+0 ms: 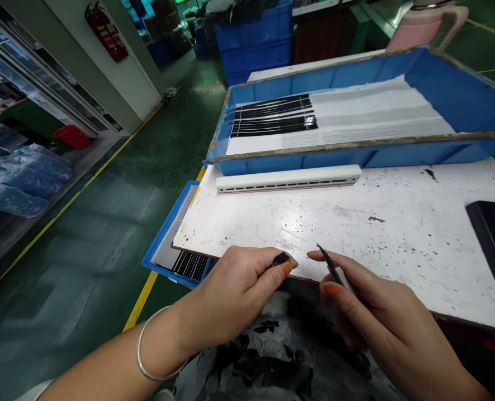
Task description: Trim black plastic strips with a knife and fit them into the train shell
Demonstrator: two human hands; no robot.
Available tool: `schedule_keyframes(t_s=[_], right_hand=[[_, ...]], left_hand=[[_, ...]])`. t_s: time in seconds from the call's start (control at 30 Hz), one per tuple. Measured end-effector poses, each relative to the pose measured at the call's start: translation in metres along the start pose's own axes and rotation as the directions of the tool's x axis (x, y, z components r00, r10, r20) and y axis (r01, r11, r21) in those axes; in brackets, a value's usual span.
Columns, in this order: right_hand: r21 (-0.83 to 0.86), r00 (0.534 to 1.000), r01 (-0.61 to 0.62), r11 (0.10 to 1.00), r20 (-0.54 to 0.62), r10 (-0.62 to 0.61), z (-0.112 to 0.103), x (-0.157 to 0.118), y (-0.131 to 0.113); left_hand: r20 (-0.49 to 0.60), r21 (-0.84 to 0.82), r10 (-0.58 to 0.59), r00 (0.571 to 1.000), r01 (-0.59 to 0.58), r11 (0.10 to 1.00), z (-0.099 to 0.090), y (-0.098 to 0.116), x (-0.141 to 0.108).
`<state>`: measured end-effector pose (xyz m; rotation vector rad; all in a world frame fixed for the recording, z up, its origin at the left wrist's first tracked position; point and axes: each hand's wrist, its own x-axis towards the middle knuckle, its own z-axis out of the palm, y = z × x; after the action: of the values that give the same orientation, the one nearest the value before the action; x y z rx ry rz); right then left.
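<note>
My left hand [241, 287], with a bracelet at the wrist, pinches a small dark piece [281, 259] between thumb and forefinger at the near table edge. To its right, my right hand [368, 306] holds a thin, pointed knife-like blade [331, 266], its tip aimed up and left. The hands are apart. Beyond them, a long white bar with dark slots and a red line [289, 180] lies across the white table [339, 217]. Behind the bar stands a blue tray [272, 162] with black strips [272, 120] and white sheets [364, 114].
A black object [494, 239] rests at the table's right. Below the left edge sits a second blue tray [151, 253] with dark strips. A pink jug [417, 28] and stacked blue crates [253, 47] stand farther back.
</note>
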<state>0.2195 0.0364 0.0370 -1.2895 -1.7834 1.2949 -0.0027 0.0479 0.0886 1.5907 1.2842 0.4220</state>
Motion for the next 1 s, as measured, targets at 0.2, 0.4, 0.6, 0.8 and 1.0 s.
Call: schedule_keyframes(t_s=[0.2,0.4,0.6,0.8,1.0], right_hand=[[0.009,0.997,0.017,1.000,0.075,-0.017,0.003,0.006,0.005],[-0.031,0.992,0.030,0.999,0.120,-0.027,0.001,0.007,0.014],[-0.072,0.992,0.037,0.997,0.120,-0.028,0.004,0.006,0.013],[-0.075,0.995,0.023,0.997,0.099,-0.016,0.005,0.005,0.012],[-0.038,0.997,-0.025,0.999,0.070,0.027,0.009,0.005,0.007]], left_hand=[[-0.010,0.058,0.032,0.999,-0.031,0.998,-0.003,-0.003,0.001],[0.008,-0.004,0.010,1.000,-0.010,1.000,-0.008,-0.003,-0.001],[0.044,-0.228,-0.091,0.995,0.099,0.969,-0.006,-0.007,-0.004],[0.089,-0.399,-0.184,0.979,0.204,0.894,-0.005,-0.011,-0.007],[0.103,-0.432,-0.205,0.973,0.229,0.873,-0.006,-0.011,-0.006]])
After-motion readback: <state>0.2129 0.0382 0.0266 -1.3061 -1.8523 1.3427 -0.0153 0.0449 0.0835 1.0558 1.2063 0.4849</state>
